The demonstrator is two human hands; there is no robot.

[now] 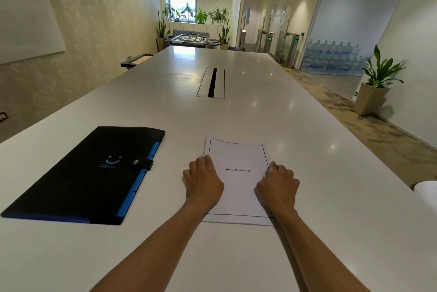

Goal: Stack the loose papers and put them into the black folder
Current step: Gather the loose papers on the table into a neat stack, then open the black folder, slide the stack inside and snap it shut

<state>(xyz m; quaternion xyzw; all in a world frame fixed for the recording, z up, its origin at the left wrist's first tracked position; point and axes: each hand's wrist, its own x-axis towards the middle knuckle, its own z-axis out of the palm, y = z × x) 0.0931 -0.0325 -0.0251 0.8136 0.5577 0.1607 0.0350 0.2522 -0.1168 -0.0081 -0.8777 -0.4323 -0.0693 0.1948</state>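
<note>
A stack of white papers [237, 161] lies on the white table [260, 114] in front of me, top sheet printed "BIBLIOGRAPHY" inside a black border. My left hand [203, 179] grips the stack's left edge, which is lifted slightly off the table. My right hand [279, 182] holds the right edge, fingers curled on it. The black folder [89, 173] with blue tabs and a snap strap lies shut to the left of the papers, apart from both hands.
A cable slot [212, 82] is set into the table's middle, farther away. A white object [426, 191] shows at the table's right edge. A potted plant [376, 81] stands on the floor to the right.
</note>
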